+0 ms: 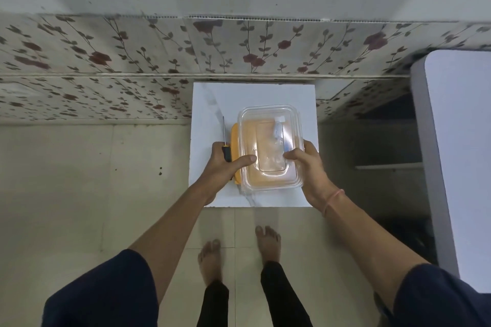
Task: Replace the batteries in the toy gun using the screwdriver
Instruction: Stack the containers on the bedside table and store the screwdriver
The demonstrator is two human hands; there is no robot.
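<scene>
A clear plastic container (268, 119) sits on a small white table (207, 103), with an orange lid (233, 138) under or beside its left edge. Small pale items, possibly batteries (277, 130), show through the clear plastic. My left hand (225, 164) grips the container's left side and also holds a screwdriver (224, 138) with a black handle, its thin shaft pointing away from me. My right hand (305, 164) grips the container's right side. No toy gun is visible.
The white table stands against a wall with floral tiles (106, 61). A grey-white cabinet or table edge (457, 140) rises on the right. Tiled floor (79, 180) lies to the left, and my bare feet (239, 252) stand just before the table.
</scene>
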